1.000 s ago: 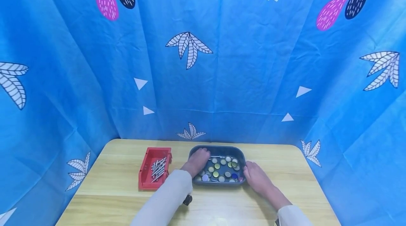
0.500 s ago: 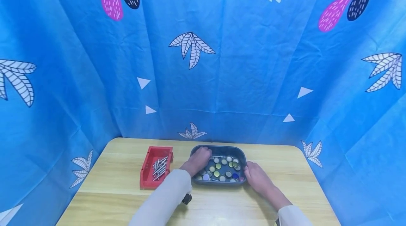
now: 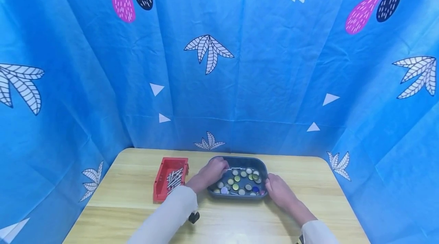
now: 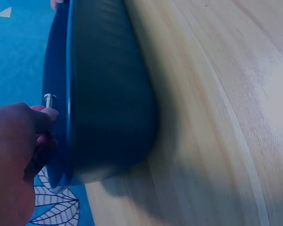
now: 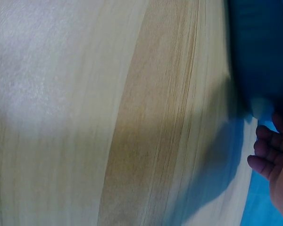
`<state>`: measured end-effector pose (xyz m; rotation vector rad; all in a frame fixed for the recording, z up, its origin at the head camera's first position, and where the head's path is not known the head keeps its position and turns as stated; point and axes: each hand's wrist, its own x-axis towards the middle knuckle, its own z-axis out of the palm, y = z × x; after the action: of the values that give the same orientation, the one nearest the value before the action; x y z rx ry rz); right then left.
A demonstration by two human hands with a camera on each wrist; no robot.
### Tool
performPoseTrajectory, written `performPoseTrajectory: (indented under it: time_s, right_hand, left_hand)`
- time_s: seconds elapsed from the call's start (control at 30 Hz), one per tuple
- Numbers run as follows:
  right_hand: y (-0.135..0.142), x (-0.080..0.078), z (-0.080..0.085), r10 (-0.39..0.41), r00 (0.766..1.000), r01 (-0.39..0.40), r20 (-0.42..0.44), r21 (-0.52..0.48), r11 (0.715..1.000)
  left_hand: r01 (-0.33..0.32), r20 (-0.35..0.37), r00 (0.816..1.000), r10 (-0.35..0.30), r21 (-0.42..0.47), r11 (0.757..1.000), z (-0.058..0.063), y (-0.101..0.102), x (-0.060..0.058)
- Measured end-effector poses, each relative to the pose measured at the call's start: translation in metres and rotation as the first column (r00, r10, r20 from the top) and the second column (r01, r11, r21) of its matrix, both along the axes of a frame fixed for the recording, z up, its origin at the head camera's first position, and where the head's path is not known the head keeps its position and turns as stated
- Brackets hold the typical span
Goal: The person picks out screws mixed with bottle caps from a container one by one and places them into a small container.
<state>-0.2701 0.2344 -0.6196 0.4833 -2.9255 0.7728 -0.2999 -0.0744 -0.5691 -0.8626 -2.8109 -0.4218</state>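
In the head view, my left hand is over the left end of a dark tray. Its thumb and fingers pinch a silver metal screw, whose round head shows above the fingertips in the left wrist view. My right hand grips the tray's right rim; in the right wrist view several of its fingers curl loosely beside the tray's end, and the thumb is hard to make out. Inside the tray lie several bottle caps, gold, white and blue, and another thin silver screw near the back wall.
A red open-fronted bin with a pile of silver screws stands left of the tray, partly behind my left sleeve. The wooden table ends at a blue patterned curtain at the back and sides.
My left hand and forearm have shifted slightly left relative to the tray. The right hand stays on the rim. The whole head view has drifted a little.
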Motion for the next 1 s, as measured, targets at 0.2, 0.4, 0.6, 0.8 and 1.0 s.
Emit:
performPoseTrajectory:
  time_s: [0.2,0.4,0.6,0.8,1.0]
  right_hand:
    - [0.001,-0.002,-0.001,0.005,1.000,-0.005,-0.004,-0.004,1.000]
    - [0.000,-0.002,-0.001,0.007,1.000,-0.007,-0.007,-0.006,1.000]
    - [0.000,-0.001,0.000,0.003,1.000,-0.003,-0.002,0.005,1.000]
    - [-0.001,0.000,-0.001,0.008,1.000,-0.008,-0.006,-0.004,1.000]
    - [0.000,0.001,-0.002,0.004,1.000,-0.004,-0.005,-0.012,1.000]
  left_hand:
    - [0.031,0.012,0.999,-0.032,0.070,0.997,0.014,-0.010,0.011]
    - [-0.017,0.106,0.994,0.001,0.154,0.988,0.029,-0.020,0.026]
    - [-0.064,0.094,0.994,0.047,0.189,0.980,0.035,-0.034,0.035]
    - [-0.120,0.103,0.990,0.099,0.225,0.967,0.039,-0.054,0.043]
    - [-0.219,0.165,0.970,0.179,0.269,0.938,0.043,-0.076,0.051]
